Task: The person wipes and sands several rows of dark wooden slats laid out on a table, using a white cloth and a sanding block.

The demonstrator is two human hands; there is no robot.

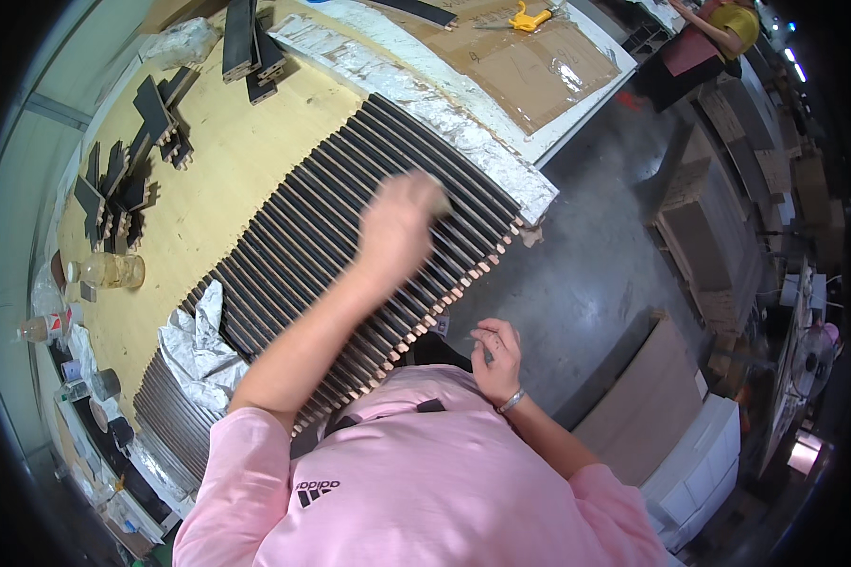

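A long row of dark, narrow wooden strips (303,217) lies side by side on the table, their bare wood tenon ends showing along the near right edge. Over the strips is my left hand (399,227), blurred by motion, its fingers curled around something pale that I cannot make out. My right hand (496,359) hangs off the table's near side, loosely bent with thumb and fingers apart and nothing visible in it. A crumpled white cloth (203,345) rests on the strips near my left forearm, and greyer strips (165,411) lie beyond it.
Dark wood pieces (113,189) are heaped at the far left, near a bottle (112,271) on its side. Yellow scissors (529,16) lie on flattened cardboard (511,66). Stacked boxes (709,227) stand to the right. Another person (719,38) is at the far right.
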